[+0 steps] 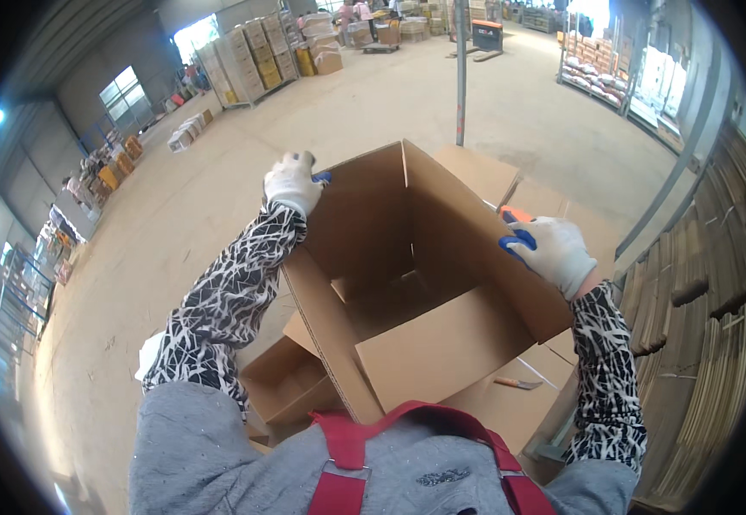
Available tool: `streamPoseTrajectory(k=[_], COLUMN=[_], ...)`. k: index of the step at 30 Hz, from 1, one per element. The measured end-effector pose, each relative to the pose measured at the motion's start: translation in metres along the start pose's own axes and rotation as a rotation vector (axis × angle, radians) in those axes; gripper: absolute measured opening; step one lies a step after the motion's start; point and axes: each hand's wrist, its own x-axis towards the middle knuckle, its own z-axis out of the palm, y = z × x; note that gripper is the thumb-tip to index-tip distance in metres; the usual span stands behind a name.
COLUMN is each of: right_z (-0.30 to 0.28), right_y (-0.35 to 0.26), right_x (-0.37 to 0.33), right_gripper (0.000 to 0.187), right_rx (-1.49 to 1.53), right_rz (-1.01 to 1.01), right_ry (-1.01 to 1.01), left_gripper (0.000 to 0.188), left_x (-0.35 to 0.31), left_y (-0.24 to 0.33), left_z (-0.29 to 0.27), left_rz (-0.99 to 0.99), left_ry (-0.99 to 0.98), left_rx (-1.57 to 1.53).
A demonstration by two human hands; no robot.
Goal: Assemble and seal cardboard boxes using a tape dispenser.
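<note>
A large brown cardboard box [364, 206] stands open in front of me, its walls upright and one near flap [441, 343] folded inward. My left hand [294, 184], in a white glove with blue fingertips, is closed over the far-left top edge of the box. My right hand [553, 251], gloved alike, bends its fingers over the right wall's top edge. An orange object [517, 214] shows just past those fingers; whether the hand holds it, I cannot tell. A knife [518, 384] with a brown handle lies on flat cardboard near the box's near-right side.
A smaller open carton [291, 382] sits to the left below the big box. Stacks of flattened cardboard [690, 335] stand at the right. A metal post [460, 77] rises beyond the box. Farther off are stacked cartons [253, 60], a pallet truck [486, 39] and several people.
</note>
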Motion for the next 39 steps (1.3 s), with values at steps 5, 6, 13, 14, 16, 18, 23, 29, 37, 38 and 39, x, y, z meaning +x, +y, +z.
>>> streamPoseTrajectory(k=[5, 6, 13, 14, 16, 18, 23, 29, 37, 38, 39], right_z=[0.008, 0.006, 0.100, 0.125, 0.141, 0.117, 0.125, 0.107, 0.099, 0.117, 0.117], right_y=[-0.012, -0.021, -0.118, -0.111, -0.076, -0.066, -0.061, -0.055, -0.105, -0.095, -0.099], right_x=[0.010, 0.011, -0.011, -0.017, -0.025, -0.032, -0.019, -0.031, 0.010, 0.013, 0.014], right_gripper=[0.031, 0.030, 0.020, 0.022, 0.026, 0.030, 0.035, 0.037, 0.028, 0.027, 0.027], right_rx=[-0.076, -0.097, -0.350, -0.221, -0.187, -0.097, -0.078, 0.097, 1.104, 0.828, 0.825], right_rz=[-0.046, -0.061, -0.391, -0.400, -0.225, -0.260, -0.317, -0.221, -0.206, -0.251, -0.265], right_ry=[0.075, 0.067, 0.295, 0.267, 0.517, 0.530, 0.460, 0.427, 0.273, 0.203, 0.190], left_gripper=[0.041, 0.043, 0.052, 0.052, 0.045, 0.035, 0.045, 0.063, 0.059, 0.057, 0.055], left_x=[-0.012, -0.025, -0.029, -0.026, -0.003, 0.041, 0.051, 0.009, 0.004, 0.008, 0.011], left_y=[0.029, 0.030, 0.046, 0.045, 0.031, -0.075, -0.041, 0.053, 0.042, 0.040, 0.030], left_z=[-0.008, 0.005, 0.057, 0.039, -0.018, 0.022, 0.089, 0.126, 0.134, 0.139, 0.142], left_rz=[0.303, 0.491, 0.819, 0.735, 0.475, 0.654, 0.440, 0.080, 0.033, 0.095, 0.146], left_ry=[-0.703, -0.898, -1.256, -1.152, -0.949, -0.328, -0.177, -0.423, -0.496, -0.474, -0.451], left_rx=[0.110, 0.124, 0.357, 0.308, 0.135, -0.464, -0.365, -0.236, -0.236, -0.281, -0.316])
